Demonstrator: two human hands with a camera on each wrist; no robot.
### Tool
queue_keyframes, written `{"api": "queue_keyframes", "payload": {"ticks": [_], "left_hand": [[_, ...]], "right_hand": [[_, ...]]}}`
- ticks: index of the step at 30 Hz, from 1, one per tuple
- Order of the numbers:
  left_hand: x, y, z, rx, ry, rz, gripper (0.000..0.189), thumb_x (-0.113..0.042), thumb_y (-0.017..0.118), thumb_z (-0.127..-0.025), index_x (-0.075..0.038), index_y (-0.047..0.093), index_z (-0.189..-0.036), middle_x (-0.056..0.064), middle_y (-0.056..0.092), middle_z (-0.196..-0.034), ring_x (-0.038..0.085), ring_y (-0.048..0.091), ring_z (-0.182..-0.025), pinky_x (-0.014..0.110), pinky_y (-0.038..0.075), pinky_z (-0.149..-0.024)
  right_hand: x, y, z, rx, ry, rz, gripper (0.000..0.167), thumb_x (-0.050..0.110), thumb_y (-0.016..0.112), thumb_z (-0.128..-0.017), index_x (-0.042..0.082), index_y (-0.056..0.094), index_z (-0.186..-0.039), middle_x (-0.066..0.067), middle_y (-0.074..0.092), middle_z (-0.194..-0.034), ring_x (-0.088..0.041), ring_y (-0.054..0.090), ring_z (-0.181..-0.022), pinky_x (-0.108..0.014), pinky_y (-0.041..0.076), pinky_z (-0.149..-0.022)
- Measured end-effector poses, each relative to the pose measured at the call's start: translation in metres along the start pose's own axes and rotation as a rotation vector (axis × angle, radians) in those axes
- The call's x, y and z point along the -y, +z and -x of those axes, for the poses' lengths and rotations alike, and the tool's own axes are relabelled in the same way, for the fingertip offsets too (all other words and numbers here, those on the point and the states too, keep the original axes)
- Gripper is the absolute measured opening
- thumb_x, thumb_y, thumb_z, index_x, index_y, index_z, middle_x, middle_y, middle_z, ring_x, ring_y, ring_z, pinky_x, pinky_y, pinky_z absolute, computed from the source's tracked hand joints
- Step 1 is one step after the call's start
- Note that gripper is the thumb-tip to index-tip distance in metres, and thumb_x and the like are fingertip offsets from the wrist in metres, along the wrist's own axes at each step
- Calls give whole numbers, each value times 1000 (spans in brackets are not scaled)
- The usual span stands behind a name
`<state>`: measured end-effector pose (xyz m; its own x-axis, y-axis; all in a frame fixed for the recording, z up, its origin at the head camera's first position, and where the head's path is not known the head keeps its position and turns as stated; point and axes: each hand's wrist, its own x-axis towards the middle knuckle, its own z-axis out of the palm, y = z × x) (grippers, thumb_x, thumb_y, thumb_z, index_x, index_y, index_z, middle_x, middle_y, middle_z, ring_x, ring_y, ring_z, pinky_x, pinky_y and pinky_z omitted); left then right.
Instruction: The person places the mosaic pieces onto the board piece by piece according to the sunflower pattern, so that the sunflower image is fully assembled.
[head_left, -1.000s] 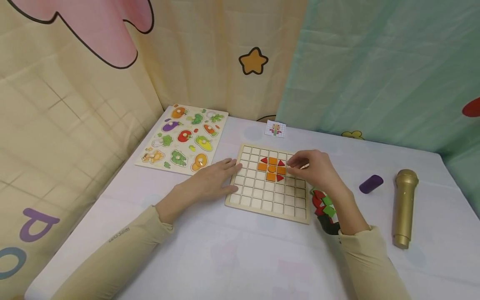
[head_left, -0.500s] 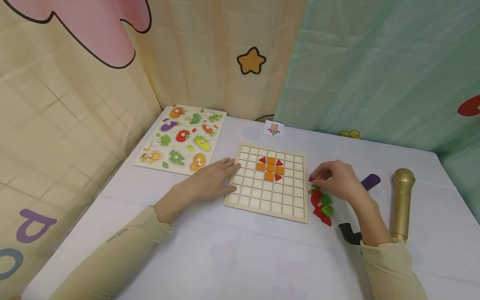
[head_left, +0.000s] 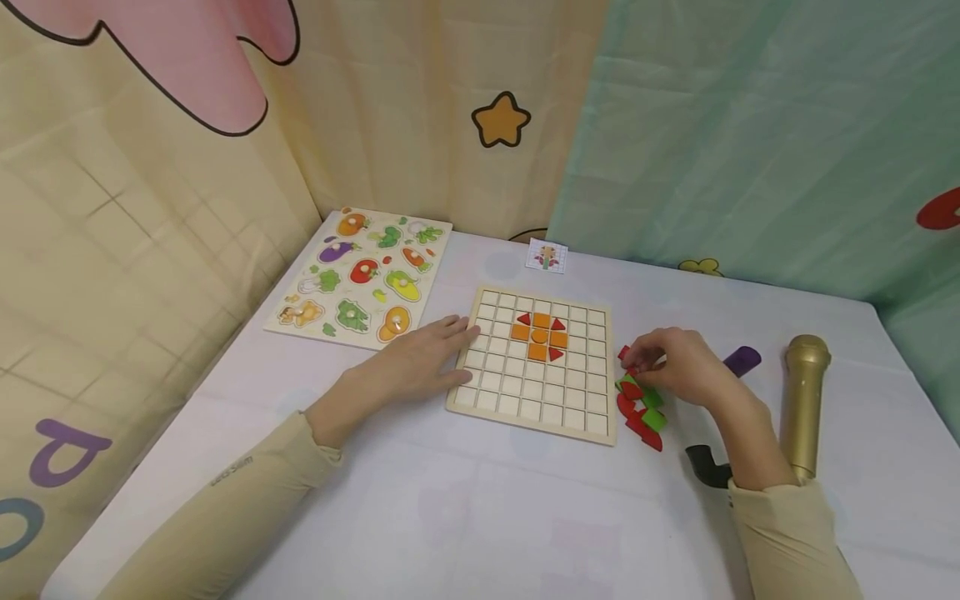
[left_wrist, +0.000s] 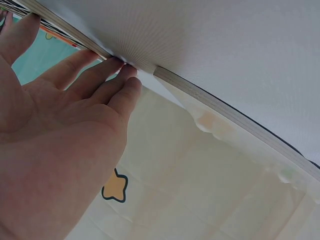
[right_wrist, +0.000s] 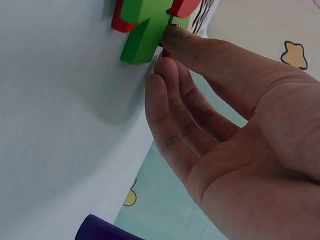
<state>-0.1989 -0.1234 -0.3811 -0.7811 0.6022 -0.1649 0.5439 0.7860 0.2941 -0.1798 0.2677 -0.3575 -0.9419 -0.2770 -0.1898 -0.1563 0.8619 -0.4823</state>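
On the table lies a wooden grid board (head_left: 513, 387). Orange square tiles (head_left: 542, 320) surround an orange round tile in its grid, with red triangles (head_left: 556, 354) at some corners. My left hand (head_left: 408, 358) rests its extended fingers and thumb along the board's left edge; the left wrist view shows those fingers (left_wrist: 85, 77) against the edge. Right of the board is a loose pile of red and green pieces (head_left: 654, 418). My right hand (head_left: 678, 362) is over its far end, thumb and fingertips pinching a small red piece (right_wrist: 165, 52), mostly hidden.
A vegetable peg puzzle (head_left: 352, 292) lies at the back left. Behind the board is a small pattern card (head_left: 547, 256). To the right are a purple cylinder (head_left: 742, 361), a black curved piece (head_left: 707, 468) and a gold microphone (head_left: 805, 400). Curtains border the table.
My right hand has moved off the board, rightward to the pile, then slightly nearer along it. A red piece now lies beyond the fingertips. My left hand has stayed at the board's edge.
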Motion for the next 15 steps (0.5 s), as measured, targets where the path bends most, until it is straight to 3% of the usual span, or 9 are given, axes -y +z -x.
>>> {"api": "queue_keyframes", "payload": {"ticks": [15], "left_hand": [[0,-1,0,-8,4,18,75,-44,64,-105,-13,33,-166,12,26,-174,30,20,-163,50,26,-131]], "right_hand": [[4,-1,1,-84,35,23,12,10,83,-85,8,75,-95,-6,73,-92,-24,65,-87,-30,55,-70]]}}
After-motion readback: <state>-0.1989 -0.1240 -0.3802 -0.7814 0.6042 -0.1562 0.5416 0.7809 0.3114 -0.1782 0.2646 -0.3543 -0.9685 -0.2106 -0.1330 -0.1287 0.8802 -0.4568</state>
